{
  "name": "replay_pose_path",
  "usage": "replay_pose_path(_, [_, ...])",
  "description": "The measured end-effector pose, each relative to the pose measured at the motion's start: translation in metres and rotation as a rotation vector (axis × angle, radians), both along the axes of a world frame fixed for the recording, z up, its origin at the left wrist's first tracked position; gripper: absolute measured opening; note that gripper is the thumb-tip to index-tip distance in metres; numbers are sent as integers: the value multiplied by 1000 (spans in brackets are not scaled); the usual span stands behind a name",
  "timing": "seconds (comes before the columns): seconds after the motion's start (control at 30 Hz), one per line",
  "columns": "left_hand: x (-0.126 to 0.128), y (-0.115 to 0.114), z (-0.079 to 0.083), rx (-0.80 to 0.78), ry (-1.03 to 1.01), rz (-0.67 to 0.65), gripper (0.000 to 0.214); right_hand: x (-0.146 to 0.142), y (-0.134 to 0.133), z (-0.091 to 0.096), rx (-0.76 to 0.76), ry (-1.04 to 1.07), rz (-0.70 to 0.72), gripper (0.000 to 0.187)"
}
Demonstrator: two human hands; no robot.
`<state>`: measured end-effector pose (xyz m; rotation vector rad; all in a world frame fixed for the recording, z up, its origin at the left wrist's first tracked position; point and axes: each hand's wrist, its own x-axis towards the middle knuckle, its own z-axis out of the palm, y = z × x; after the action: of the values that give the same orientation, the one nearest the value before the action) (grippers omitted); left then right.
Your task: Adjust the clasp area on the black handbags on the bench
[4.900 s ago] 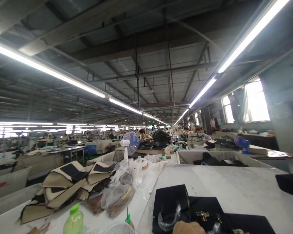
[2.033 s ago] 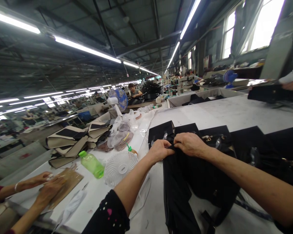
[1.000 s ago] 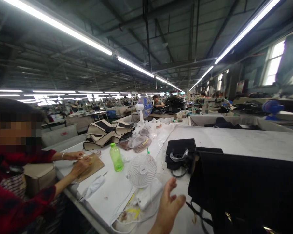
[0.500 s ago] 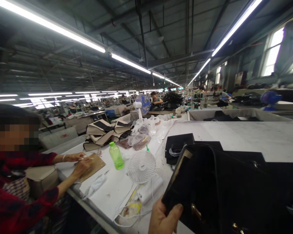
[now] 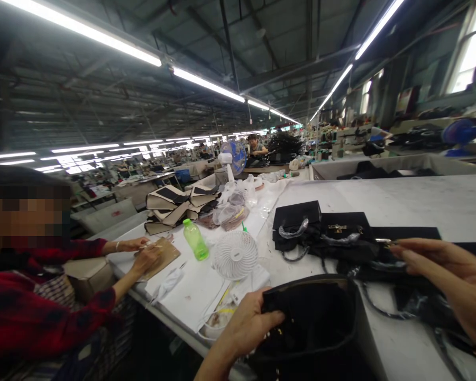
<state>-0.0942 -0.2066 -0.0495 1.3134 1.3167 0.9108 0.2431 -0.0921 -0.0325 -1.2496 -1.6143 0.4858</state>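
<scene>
Low in front of me, a black handbag [image 5: 317, 344] has its dark mouth facing up, with small gold metal fittings on its side. My left hand [image 5: 249, 323] grips its left rim, thumb on the outer face. At the right, my right hand [image 5: 452, 275] is over a row of black handbags [image 5: 341, 227] lying on the table. Its thumb and forefinger come together in a pinch beside a gold clasp [image 5: 383, 241]; what lies between the fingertips, if anything, is hidden. Clear plastic wraps the handles of the lying bags.
A white desk fan [image 5: 236, 255] and a green bottle [image 5: 196, 241] stand on the white table [image 5: 400, 198]. Left of me, a co-worker in a red checked sleeve [image 5: 63, 317] handles a brown board [image 5: 166, 256]. Beige-and-black pieces [image 5: 170, 206] are piled behind.
The held handbag has moved down and tilted, uncovering the row of bags behind it. My right hand has come into view at the right. My view has shifted slightly.
</scene>
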Motion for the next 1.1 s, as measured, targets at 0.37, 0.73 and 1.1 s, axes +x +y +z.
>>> replay_pose_path(0.37, [5, -5, 8, 110, 113, 126, 60, -109, -49, 25, 260, -519, 567, 11])
replay_pose_path(0.73, [16, 5, 0, 132, 37, 192, 40, -100, -40, 21, 257, -682, 367, 19])
replay_pose_path(1.1, [21, 5, 1, 84, -62, 194, 33, -97, -25, 23, 269, -751, 450, 27])
